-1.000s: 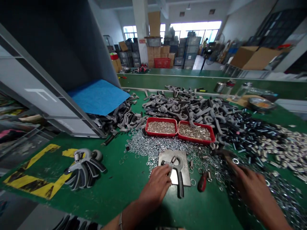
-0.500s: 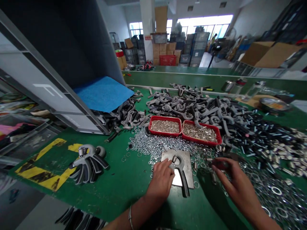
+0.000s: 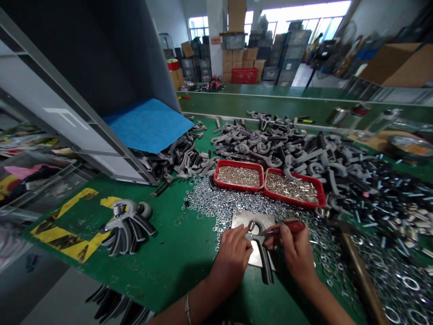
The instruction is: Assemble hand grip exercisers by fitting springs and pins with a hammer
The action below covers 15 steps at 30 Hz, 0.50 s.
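My left hand [image 3: 233,257] presses down on a grey and black hand gripper [image 3: 262,253] that lies on a small metal plate [image 3: 252,221] on the green bench. My right hand [image 3: 296,253] holds a red-handled tool [image 3: 287,227] whose metal tip points at the gripper's top, just right of my left fingers. Both hands sit close together over the plate.
Two red trays [image 3: 291,188] of small metal parts stand behind the plate, amid scattered washers [image 3: 209,205]. Finished grippers [image 3: 126,225] lie at left, grey handles [image 3: 270,144] are heaped behind, a hammer [image 3: 355,257] lies at right, a blue sheet [image 3: 149,124] rests in a grey bin.
My right hand picked up the red-handled tool from the right of the plate and brought it left to the gripper. My left hand stayed on the gripper.
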### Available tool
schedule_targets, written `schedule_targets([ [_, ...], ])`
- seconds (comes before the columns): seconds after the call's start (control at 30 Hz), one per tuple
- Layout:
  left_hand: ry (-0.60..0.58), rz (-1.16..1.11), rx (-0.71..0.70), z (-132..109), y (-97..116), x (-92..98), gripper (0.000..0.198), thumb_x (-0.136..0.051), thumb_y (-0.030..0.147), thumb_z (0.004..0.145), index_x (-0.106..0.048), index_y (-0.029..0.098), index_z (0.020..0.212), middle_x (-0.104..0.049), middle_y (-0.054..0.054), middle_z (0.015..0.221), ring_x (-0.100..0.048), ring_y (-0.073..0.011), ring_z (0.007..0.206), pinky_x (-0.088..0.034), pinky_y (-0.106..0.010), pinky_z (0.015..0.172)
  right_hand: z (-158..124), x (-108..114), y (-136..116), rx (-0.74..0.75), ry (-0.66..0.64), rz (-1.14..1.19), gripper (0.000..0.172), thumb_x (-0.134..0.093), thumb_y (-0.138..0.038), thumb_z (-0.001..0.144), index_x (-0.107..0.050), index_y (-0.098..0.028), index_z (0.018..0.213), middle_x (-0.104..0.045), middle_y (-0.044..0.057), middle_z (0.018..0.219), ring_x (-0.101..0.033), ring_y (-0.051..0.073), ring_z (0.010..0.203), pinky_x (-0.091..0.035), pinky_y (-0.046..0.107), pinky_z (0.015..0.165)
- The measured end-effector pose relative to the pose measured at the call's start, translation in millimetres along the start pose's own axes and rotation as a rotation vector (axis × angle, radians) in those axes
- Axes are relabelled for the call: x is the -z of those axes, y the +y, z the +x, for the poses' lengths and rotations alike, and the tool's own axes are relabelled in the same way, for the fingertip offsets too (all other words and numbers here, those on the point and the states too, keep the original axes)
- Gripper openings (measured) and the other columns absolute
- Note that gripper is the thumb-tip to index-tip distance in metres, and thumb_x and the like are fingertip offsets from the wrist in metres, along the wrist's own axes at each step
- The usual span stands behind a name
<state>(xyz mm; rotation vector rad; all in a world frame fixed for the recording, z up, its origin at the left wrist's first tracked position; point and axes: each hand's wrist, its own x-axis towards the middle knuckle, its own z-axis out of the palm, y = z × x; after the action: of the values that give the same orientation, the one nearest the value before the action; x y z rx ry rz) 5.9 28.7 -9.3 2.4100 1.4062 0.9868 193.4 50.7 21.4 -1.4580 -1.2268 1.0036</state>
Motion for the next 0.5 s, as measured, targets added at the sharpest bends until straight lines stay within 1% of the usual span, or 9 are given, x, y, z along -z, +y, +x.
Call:
schedule_targets([
  [0.1,-0.007,0.001,0.017,0.5,-0.1,-0.3,0.009,-0.048,0.015,0.097,-0.056,0.018,0.093,-0.064,-0.013,0.125,-0.054,-0.0269,0.126,-0.045,-0.05,0.103,-1.5,1.4,-3.9,-0.012,-0.012,0.014,0.025,-0.045,-0.049,0.097,-0.037,-0.027,0.104,-0.069,0.001,0.072,-0.068,0.024,0.059,-0.057,0.039,0.061],
  [0.2,-0.021,-0.009,0.021,0.6,-0.3,0.5,0.009,-0.048,0.015,0.096,-0.056,0.018,0.093,-0.064,-0.013,0.125,-0.053,-0.0269,0.126,-0.044,-0.051,0.103,-0.9,2.6,-8.4,0.002,-0.051,-0.092,0.022,-0.044,-0.047,0.098,-0.037,-0.027,0.104,-0.069,0.002,0.07,-0.069,0.024,0.061,-0.056,0.038,0.063],
  [0.27,-0.022,-0.022,0.022,1.0,0.0,1.5,0.009,-0.049,0.014,0.096,-0.056,0.018,0.093,-0.065,-0.013,0.125,-0.054,-0.0268,0.126,-0.045,-0.05,0.103,-0.1,3.5,-9.3,0.032,-0.05,-0.174,0.022,-0.044,-0.045,0.097,-0.038,-0.026,0.106,-0.07,0.003,0.073,-0.07,0.025,0.065,-0.056,0.038,0.065],
  [0.37,-0.026,-0.036,0.024,1.7,0.5,3.6,0.007,-0.05,0.014,0.096,-0.055,0.018,0.093,-0.064,-0.013,0.125,-0.054,-0.0272,0.126,-0.045,-0.05,0.103,-2.2,3.5,-6.7,0.077,-0.071,-0.248,0.024,-0.045,-0.045,0.097,-0.039,-0.025,0.109,-0.073,0.007,0.084,-0.071,0.024,0.068,-0.057,0.037,0.067],
  [0.5,-0.036,-0.041,0.026,1.0,0.3,5.4,0.005,-0.051,0.015,0.096,-0.055,0.018,0.094,-0.063,-0.013,0.126,-0.053,-0.0272,0.127,-0.043,-0.05,0.104,-9.5,-1.6,-4.7,0.199,-0.097,-0.409,0.028,-0.046,-0.045,0.095,-0.039,-0.023,0.11,-0.073,0.013,0.094,-0.074,0.026,0.078,-0.058,0.038,0.072],
])
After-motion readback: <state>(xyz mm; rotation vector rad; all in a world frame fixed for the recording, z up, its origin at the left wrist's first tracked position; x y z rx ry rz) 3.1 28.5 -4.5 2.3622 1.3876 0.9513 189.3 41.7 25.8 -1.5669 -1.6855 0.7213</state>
